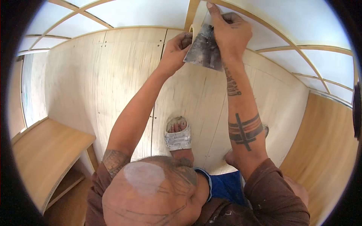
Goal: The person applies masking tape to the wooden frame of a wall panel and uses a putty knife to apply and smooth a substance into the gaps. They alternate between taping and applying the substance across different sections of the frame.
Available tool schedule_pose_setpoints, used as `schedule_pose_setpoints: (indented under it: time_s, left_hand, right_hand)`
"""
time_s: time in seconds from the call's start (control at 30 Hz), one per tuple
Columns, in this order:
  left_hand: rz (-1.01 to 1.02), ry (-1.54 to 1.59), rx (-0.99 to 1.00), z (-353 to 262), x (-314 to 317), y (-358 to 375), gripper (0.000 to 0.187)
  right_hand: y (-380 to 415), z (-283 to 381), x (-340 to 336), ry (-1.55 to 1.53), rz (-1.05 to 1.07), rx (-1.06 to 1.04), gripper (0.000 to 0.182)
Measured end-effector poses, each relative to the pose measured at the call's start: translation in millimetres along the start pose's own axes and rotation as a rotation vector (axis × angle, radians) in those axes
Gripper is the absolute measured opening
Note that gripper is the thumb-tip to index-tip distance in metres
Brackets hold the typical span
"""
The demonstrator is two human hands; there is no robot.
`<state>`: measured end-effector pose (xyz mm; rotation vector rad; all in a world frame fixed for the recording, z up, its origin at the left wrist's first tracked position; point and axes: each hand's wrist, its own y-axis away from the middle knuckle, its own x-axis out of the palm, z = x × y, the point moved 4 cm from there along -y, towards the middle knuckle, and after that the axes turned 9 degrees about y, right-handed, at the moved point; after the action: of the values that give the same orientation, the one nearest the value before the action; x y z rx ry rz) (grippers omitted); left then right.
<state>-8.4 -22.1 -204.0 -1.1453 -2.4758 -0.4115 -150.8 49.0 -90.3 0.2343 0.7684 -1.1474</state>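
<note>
My right hand (pixel 232 32) is closed around the upper right side of a wide putty knife (pixel 204 47). Its metal blade flares downward and is smeared dark and white. The thumb presses on a pale cream strip (pixel 199 17) that runs along the blade's upper left edge and curls slightly at its side. Close against the blade's left edge is my left hand (pixel 176 52), its fingers curled in. Whatever those fingers hold is hidden behind the blade and the knuckles. Both hands are up by the wooden lattice frame (pixel 191 13).
White panels (pixel 147 13) set in wooden strips curve across the top. Pale plywood boards (pixel 124 75) with dark seams and screws lie below. A wooden bench or shelf (pixel 56 147) stands at left, a wooden panel (pixel 320 139) at right. A sandalled foot (pixel 178 132) rests on the boards.
</note>
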Motion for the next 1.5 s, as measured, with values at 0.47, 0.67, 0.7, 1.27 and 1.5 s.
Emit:
schedule_pose_setpoints:
  time_s: [0.47,0.67,0.7,1.27,1.5]
  left_hand:
    - [-0.127,0.013,-0.086,-12,6,-17,0.027]
    - [-0.168,-0.017,-0.097,-28,15,-21,0.026]
    - [-0.189,0.002,-0.113,-30,17,-20,0.026]
    - [-0.268,0.080,-0.175,-30,17,-24,0.027]
    - [-0.272,0.111,-0.216,-26,16,-26,0.027]
  right_hand:
    - [10,-27,26,-0.118,0.328,0.011,0.042]
    - [4,-15,22,0.027,0.232,-0.071,0.043]
    - [3,-16,23,0.028,0.228,-0.071,0.043]
    - [-10,-19,32,0.075,0.160,-0.169,0.039]
    - [-12,-17,31,0.085,0.186,-0.139,0.038]
